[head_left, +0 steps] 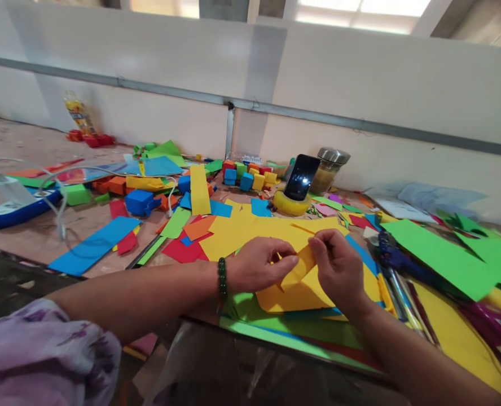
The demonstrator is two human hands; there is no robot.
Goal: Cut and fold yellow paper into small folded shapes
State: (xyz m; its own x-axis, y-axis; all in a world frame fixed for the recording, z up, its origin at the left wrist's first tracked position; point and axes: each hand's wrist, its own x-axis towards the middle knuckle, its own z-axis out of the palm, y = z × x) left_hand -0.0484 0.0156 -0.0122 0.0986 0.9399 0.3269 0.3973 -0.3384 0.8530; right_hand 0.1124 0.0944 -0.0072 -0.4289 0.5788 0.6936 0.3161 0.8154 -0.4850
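Note:
A small, partly folded yellow paper piece (303,264) is held between my two hands, above the pile of sheets at the table's front edge. My right hand (340,269) pinches its upper right edge between thumb and forefinger. On the other side, my left hand (261,264) has curled fingers with the thumb at the piece's left edge; part of the grip is hidden. Under both hands lie larger yellow sheets (271,228), on top of green sheets (250,312) that reach the edge.
A phone (302,177) leans on a yellow tape roll (291,204), beside a lidded jar (329,172). Folded colored blocks (247,181) stand behind. Left are a blue strip (93,245) and a power strip (22,207) with cables; right, a glue gun (396,251) and green sheets (440,256).

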